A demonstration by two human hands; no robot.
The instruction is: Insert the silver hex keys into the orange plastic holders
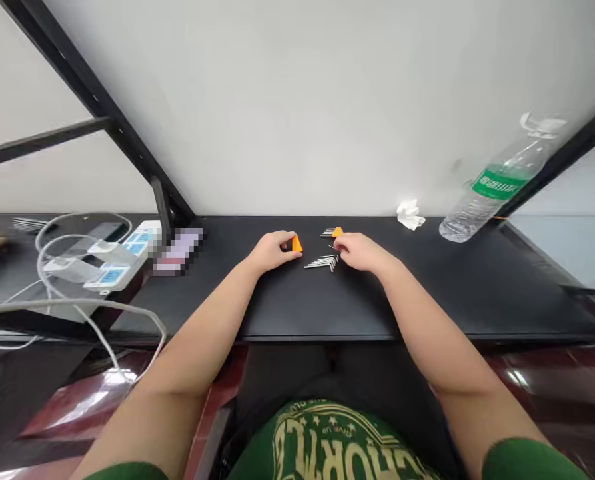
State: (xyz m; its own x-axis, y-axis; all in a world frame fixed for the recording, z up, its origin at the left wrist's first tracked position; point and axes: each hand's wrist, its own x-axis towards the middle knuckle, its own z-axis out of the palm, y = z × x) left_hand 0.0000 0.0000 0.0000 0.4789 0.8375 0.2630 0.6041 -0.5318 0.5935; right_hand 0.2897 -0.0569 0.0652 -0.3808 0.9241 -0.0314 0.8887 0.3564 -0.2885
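At the far left, white cables (160,327) loop around a white power strip (144,233), and just right of it a pixelated flat object (180,252) lies on the black tabletop (277,307). Next comes the left hand (273,252), its thumb and fingers closed narrowly on the sides of an orange block (297,245) near the middle of the tabletop. Right of that block, nearer the person, several L-shaped metal keys (322,263) lie side by side in a loose row; their exact count is too small to tell. Farther back, a 2nd orange block (338,232) lies with metal keys pointing left from it. Just beside it, the right hand (362,252) has its fingertips pinched together on a thin key (332,247), whose tip points left. Farther right are a crumpled white tissue (410,215) against the wall (287,100) and a clear bottle (497,183) with a green label.
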